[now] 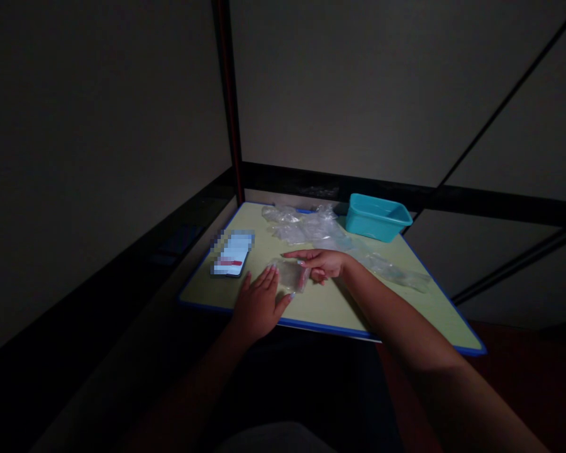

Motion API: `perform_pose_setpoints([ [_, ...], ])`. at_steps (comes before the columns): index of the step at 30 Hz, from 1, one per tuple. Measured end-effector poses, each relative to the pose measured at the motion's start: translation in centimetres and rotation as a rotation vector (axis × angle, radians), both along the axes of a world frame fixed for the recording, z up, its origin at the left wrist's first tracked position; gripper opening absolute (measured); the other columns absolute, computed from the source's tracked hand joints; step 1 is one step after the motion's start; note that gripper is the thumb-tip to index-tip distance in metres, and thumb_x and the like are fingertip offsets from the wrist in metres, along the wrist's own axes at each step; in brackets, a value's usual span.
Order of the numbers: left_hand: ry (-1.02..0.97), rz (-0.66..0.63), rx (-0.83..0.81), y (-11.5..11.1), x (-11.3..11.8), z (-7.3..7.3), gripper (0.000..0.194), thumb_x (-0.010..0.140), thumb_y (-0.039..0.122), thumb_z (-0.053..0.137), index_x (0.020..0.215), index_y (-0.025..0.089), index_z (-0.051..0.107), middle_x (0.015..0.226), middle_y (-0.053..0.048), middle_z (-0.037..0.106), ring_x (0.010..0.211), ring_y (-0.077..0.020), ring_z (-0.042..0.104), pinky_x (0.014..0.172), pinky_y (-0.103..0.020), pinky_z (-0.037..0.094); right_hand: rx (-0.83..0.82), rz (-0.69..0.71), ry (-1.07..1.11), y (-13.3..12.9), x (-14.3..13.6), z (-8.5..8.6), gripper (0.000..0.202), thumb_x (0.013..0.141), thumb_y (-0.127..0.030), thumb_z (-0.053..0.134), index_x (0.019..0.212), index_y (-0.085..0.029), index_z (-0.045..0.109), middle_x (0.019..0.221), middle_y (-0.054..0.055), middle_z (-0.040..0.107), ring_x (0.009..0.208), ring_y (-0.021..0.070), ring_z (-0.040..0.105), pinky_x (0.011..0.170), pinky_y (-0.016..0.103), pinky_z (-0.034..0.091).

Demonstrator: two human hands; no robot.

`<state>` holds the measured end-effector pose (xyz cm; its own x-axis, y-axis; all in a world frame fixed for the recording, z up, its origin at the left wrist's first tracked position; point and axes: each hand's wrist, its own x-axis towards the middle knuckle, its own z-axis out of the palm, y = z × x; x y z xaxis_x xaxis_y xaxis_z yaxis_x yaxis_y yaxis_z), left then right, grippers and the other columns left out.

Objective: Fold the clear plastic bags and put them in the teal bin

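Observation:
A small clear plastic bag (290,275) lies flat on the pale yellow table (330,311), between my hands. My left hand (259,302) rests with its fingers spread, fingertips on the bag's left edge and thumb at its lower edge. Across the bag's upper right side is my right hand (323,263), index finger stretched out along the top edge and thumb at the right edge; its other fingers are curled beneath.
Crumpled clear plastic bags (311,226) lie behind the hands, and another clear bag (396,272) is right of the right wrist. A turquoise basket (377,218) stands at the back right. A lit phone (234,253) lies on the left. Walls border the table's back and left.

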<state>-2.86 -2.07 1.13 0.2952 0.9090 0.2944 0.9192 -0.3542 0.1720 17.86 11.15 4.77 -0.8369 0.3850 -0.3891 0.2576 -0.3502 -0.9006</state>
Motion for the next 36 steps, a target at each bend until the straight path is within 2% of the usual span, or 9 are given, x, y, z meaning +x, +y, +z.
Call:
perform_pose_setpoints([
  [6, 0.001, 0.002, 0.0, 0.0, 0.0, -0.1, 0.051, 0.093, 0.042, 0.038, 0.134, 0.013, 0.047, 0.141, -0.015, 0.044, 0.133, -0.0254, 0.039, 0.111, -0.052, 0.023, -0.008, -0.008, -0.049, 0.0, 0.3, -0.2, 0.067, 0.089, -0.028, 0.054, 0.146, -0.019, 0.019, 0.056, -0.003, 0.065, 0.034, 0.0091, 0.054, 0.04, 0.019, 0.049],
  [15, 0.001, -0.002, -0.004, 0.1, -0.1, -0.1, 0.05, 0.094, 0.041, 0.034, 0.136, 0.014, 0.045, 0.143, -0.014, 0.042, 0.134, -0.0247, 0.038, 0.11, -0.053, 0.022, -0.033, -0.029, -0.11, -0.3, 0.6, 0.0, 0.059, 0.092, -0.028, 0.049, 0.145, -0.022, 0.022, 0.05, -0.006, 0.062, 0.032, 0.0102, 0.053, 0.042, 0.024, 0.053],
  [21, -0.003, 0.0, -0.007, 0.1, -0.1, -0.1, 0.05, 0.094, 0.041, 0.036, 0.135, 0.014, 0.046, 0.142, -0.013, 0.044, 0.133, -0.0255, 0.038, 0.11, -0.053, 0.023, -0.046, -0.076, -0.12, -0.6, 0.5, 0.2, 0.055, 0.095, -0.027, 0.044, 0.145, -0.021, 0.022, 0.05, -0.005, 0.062, 0.034, 0.0109, 0.057, 0.045, 0.023, 0.054],
  [24, 0.0, -0.001, -0.016, 0.1, 0.0, -0.1, 0.051, 0.094, 0.041, 0.036, 0.135, 0.012, 0.045, 0.142, -0.014, 0.043, 0.133, -0.0251, 0.038, 0.111, -0.053, 0.023, -0.031, -0.095, -0.137, -0.8, 0.5, 0.5, 0.052, 0.097, -0.026, 0.038, 0.146, -0.02, 0.02, 0.058, -0.001, 0.068, 0.038, 0.0117, 0.06, 0.045, 0.023, 0.054],
  [27, 0.008, 0.002, -0.03, 0.1, 0.0, 0.0, 0.052, 0.094, 0.041, 0.035, 0.135, 0.012, 0.045, 0.143, -0.014, 0.042, 0.134, -0.0239, 0.037, 0.111, -0.053, 0.022, 0.02, -0.133, -0.136, -0.9, 0.6, 1.3, 0.048, 0.097, -0.026, 0.036, 0.144, -0.02, 0.025, 0.075, 0.006, 0.073, 0.036, 0.0097, 0.058, 0.045, 0.024, 0.054],
  [30, 0.01, 0.003, -0.027, 0.0, 0.0, 0.1, 0.052, 0.094, 0.042, 0.034, 0.136, 0.012, 0.044, 0.143, -0.014, 0.041, 0.135, -0.0229, 0.036, 0.111, -0.052, 0.022, 0.114, -0.257, -0.152, -1.0, 1.0, 2.2, 0.042, 0.096, -0.031, 0.039, 0.137, -0.02, 0.036, 0.09, 0.009, 0.073, 0.038, 0.0094, 0.058, 0.043, 0.023, 0.054],
  [32, 0.014, 0.006, -0.03, 0.0, 0.0, 0.1, 0.052, 0.094, 0.042, 0.033, 0.136, 0.012, 0.044, 0.144, -0.013, 0.04, 0.135, -0.0222, 0.035, 0.112, -0.052, 0.021, 0.244, -0.39, -0.214, -1.3, 1.2, 2.6, 0.039, 0.094, -0.033, 0.044, 0.13, -0.019, 0.043, 0.093, 0.01, 0.072, 0.039, 0.0097, 0.059, 0.042, 0.023, 0.052],
  [34, 0.023, 0.012, -0.035, 0.0, 0.0, 0.1, 0.053, 0.095, 0.042, 0.032, 0.137, 0.012, 0.043, 0.145, -0.012, 0.039, 0.136, -0.0217, 0.034, 0.112, -0.051, 0.02, 0.474, -0.54, -0.294, -1.9, 1.4, 2.7, 0.036, 0.091, -0.033, 0.048, 0.123, -0.016, 0.049, 0.092, 0.011, 0.072, 0.039, 0.0092, 0.057, 0.042, 0.023, 0.051],
  [36, 0.034, 0.017, -0.037, -0.1, 0.1, 0.1, 0.053, 0.095, 0.043, 0.03, 0.138, 0.012, 0.042, 0.145, -0.012, 0.038, 0.136, -0.0216, 0.034, 0.113, -0.051, 0.019, 0.778, -0.634, -0.349, -3.0, 1.5, 2.5, 0.034, 0.089, -0.034, 0.05, 0.116, -0.014, 0.054, 0.091, 0.011, 0.071, 0.046, 0.0113, 0.06, 0.05, 0.027, 0.054],
])
